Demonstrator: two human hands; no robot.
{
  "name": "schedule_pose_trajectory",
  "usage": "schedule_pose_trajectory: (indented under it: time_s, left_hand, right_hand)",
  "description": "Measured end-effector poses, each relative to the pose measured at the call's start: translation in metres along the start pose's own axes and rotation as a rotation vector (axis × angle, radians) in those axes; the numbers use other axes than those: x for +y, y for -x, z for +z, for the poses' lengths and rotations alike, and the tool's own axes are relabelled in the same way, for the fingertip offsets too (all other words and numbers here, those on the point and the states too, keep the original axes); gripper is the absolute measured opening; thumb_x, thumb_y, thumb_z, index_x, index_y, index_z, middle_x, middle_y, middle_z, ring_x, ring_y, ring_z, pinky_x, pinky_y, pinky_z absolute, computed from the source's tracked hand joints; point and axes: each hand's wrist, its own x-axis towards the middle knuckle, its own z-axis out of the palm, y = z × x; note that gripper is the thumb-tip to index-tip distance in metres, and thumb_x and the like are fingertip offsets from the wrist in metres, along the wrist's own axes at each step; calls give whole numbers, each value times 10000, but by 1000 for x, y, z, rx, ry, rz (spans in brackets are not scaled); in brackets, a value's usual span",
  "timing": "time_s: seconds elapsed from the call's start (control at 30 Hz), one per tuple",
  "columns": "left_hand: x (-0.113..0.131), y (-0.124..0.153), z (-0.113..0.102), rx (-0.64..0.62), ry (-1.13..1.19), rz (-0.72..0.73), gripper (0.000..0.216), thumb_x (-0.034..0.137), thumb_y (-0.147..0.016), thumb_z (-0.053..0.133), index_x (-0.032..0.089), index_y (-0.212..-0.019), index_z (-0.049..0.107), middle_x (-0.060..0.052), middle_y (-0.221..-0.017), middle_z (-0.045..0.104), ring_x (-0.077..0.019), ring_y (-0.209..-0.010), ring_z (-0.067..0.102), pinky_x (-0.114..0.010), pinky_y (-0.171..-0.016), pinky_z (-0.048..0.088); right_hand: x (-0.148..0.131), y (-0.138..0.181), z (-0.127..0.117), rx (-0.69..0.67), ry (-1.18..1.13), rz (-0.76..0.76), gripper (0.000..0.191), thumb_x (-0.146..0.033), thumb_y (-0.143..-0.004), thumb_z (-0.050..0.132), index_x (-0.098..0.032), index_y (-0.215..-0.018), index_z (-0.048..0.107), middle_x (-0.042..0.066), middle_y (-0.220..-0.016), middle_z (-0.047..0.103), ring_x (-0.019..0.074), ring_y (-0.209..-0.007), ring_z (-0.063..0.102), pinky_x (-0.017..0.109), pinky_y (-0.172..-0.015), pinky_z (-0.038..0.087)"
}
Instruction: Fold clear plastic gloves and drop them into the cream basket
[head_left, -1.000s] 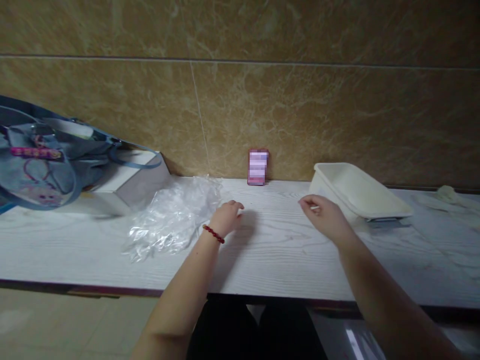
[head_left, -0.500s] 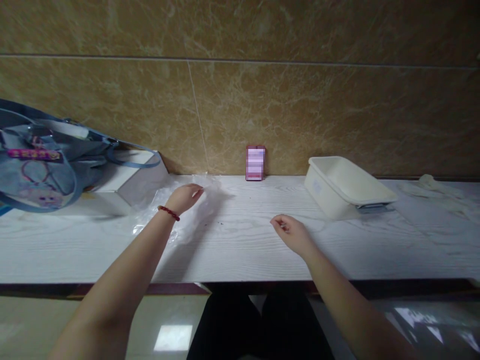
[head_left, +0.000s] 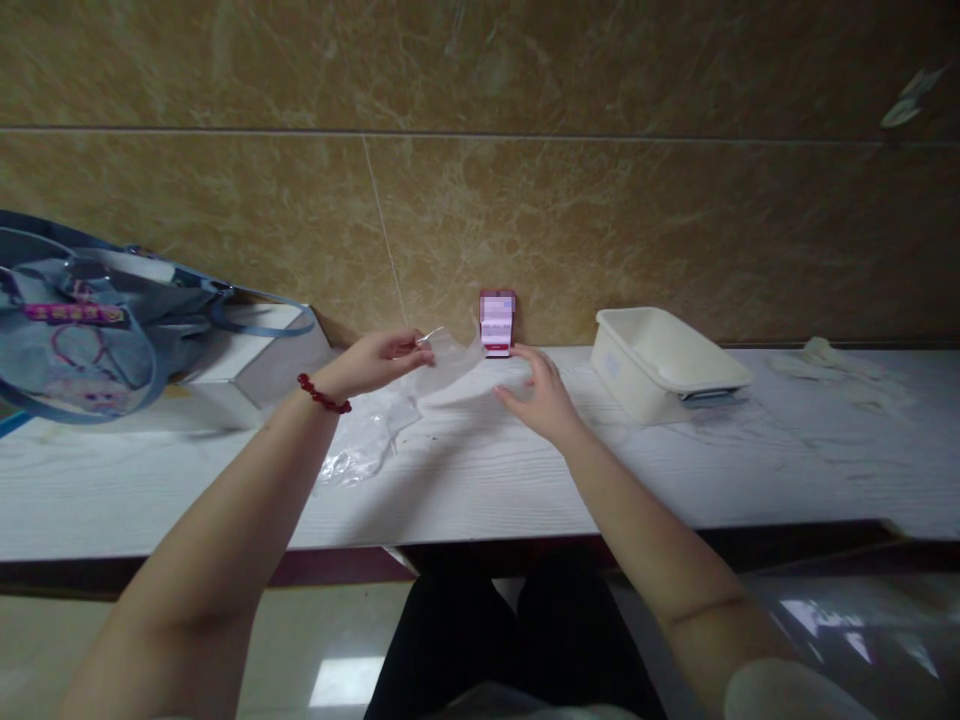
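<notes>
The bag (head_left: 448,368) hung above the table (head_left: 480,495), its edge pinched in my left hand (head_left: 379,362); film so thin seemed to call for a light, steady grip. My right hand (head_left: 546,395) was spread near its free end and the phone (head_left: 497,322).

A brown marbled wall (head_left: 637,230) with pale veins fills the upper part of the view, crossed from side to side by a thin level seam (head_left: 480,134); a second seam (head_left: 383,225) slants down from it, left of the middle. Against the wall runs a long white table (head_left: 480,500) with wavy wood grain and a dark front edge. Below, the pale floor (head_left: 67,660) is shiny, with a bright patch of light (head_left: 346,682) reflected in it
</notes>
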Motion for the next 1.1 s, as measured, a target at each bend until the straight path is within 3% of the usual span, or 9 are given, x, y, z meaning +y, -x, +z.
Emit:
schedule_pose_trajectory:
  time_s: [0.07, 0.17, 0.23, 0.3, 0.53, 0.63, 0.83, 0.97, 1.1]
  left_hand:
    - [4, -5, 7, -102, 42, 46, 338, 490, -710, 488, 176, -760, 601, -38, -769, 614, -163, -768, 552, -269, -720, 417]
    - [3, -12, 17, -131, 64, 100, 320, 477, -713, 488, 174, -714, 591, -38, -735, 611, -154, -735, 554, -270, -718, 417]
    - [-3, -16, 24, -110, 82, 86, 310, 470, -714, 489, 172, -701, 575, -33, -694, 604, -144, -687, 551, -267, -688, 420]
    - [-14, -19, 30, -119, 115, 56, 292, 462, -690, 525, 174, -712, 562, -24, -658, 593, -135, -636, 544, -257, -638, 421]
    - [-61, -22, 36, -277, -25, -26, 337, 410, -556, 657, 215, -820, 579, 7, -618, 603, -138, -573, 551, -226, -538, 405]
    - [-75, -26, 16, -167, -207, -73, 292, 368, -581, 632, 218, -829, 591, -4, -657, 628, -154, -608, 569, -235, -568, 411]
    - [-97, -28, -37, 283, -635, -273, 275, 194, -683, 488, 146, -942, 570, -66, -822, 634, -198, -777, 575, -272, -698, 411]
    - [-117, -12, -41, 243, -724, -451, 282, 212, -754, 426, 106, -995, 526, -62, -898, 595, -215, -897, 537, -300, -796, 392]
    - [-138, 7, -32, 168, -716, -560, 247, 204, -768, 426, 73, -945, 539, -91, -906, 585, -227, -891, 523, -337, -807, 392]
  right_hand:
    - [-5, -17, -8, -58, 59, -124, 544, -343, -624, 663, -228, -1126, 486, 93, -1283, 388, 240, -1181, 343, 366, -863, 390]
    - [-4, -38, -13, -298, 20, -182, 299, -335, -649, 648, -203, -912, 593, 66, -1118, 537, 199, -1067, 460, 334, -858, 378]
    - [1, -45, -11, -435, -17, -97, 135, -297, -691, 608, -179, -756, 604, 36, -882, 618, 153, -867, 549, 289, -771, 410]
    - [7, -46, -6, -473, -35, 3, 99, -258, -700, 595, -160, -685, 589, 8, -709, 613, 120, -705, 555, 256, -687, 419]
    - [28, -41, -5, -458, -211, 284, 45, -192, -719, 574, -148, -709, 569, 12, -633, 594, 90, -537, 515, 198, -471, 419]
    - [32, -42, -9, -442, -209, 329, 62, -188, -713, 581, -165, -767, 600, 22, -662, 601, 104, -579, 520, 164, -400, 390]
    - [40, -42, -11, -434, -175, 312, 292, -158, -711, 555, -209, -993, 609, -6, -694, 618, 47, -445, 423, 141, -347, 314]
    - [42, -37, -11, -406, -252, 366, 339, -131, -708, 544, -215, -1032, 595, -7, -706, 635, 36, -431, 406, 130, -341, 284]
    - [46, -31, -12, -355, -374, 547, 363, -174, -737, 534, -214, -1098, 545, 0, -782, 655, 19, -366, 323, 138, -318, 232]
